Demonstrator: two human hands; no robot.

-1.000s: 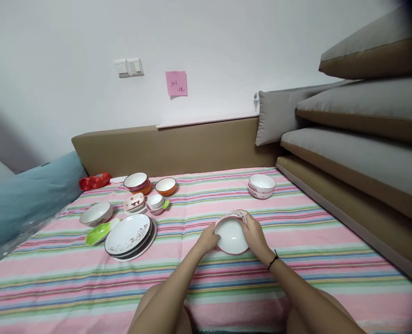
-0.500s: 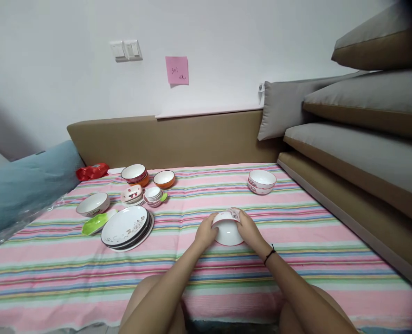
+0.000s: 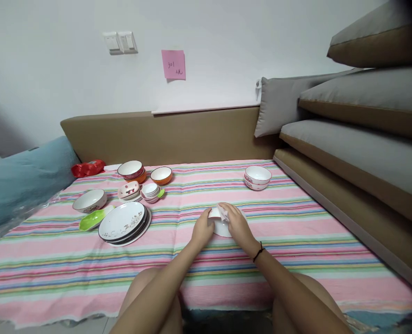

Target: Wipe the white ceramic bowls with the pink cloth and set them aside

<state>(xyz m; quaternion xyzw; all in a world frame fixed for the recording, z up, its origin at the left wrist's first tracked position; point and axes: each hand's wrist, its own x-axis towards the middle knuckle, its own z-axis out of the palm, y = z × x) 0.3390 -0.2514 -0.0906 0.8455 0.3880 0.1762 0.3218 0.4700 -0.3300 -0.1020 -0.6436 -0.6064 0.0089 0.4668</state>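
Both forearms reaching forward, left hand (image 3: 202, 228) and right hand (image 3: 236, 223) close together, fingers curled, black band on right wrist.

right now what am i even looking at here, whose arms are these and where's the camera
The camera sits on a person's head and looks forward and down, so the bare arms coming in from the bottom edge are that person's own. There is no machine here.

The left hand and the right hand both grip a white bowl, and the right hand also presses a small cloth against it.

They work over a striped cloth spread on a low surface. To the left lie a stack of plates, a green dish, a white patterned bowl, an orange bowl and some small dishes. Two stacked bowls stand farther back on the right. Grey cushions are piled at the right.
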